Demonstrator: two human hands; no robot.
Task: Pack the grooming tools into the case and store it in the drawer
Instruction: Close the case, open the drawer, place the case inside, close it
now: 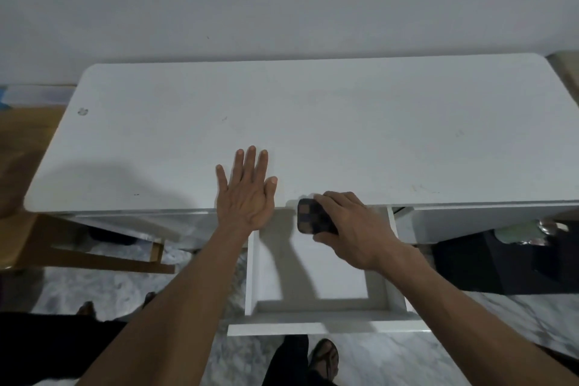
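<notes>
My right hand [351, 226] grips a small brown checkered case [311, 216], holding it over the back part of the open white drawer [316, 321], just below the desk's front edge. The case looks closed; no loose grooming tools show. My left hand [247, 191] lies flat, fingers straight, on the white desk top [313, 110] near its front edge, left of the drawer. The drawer's inside shows only bare white bottom and shadows of my arms.
A wooden chair [94, 247] stands under the desk at the left. A black box [501, 257] with items on it sits on the floor at the right. My sandalled foot [324, 357] is on the marble floor below the drawer front.
</notes>
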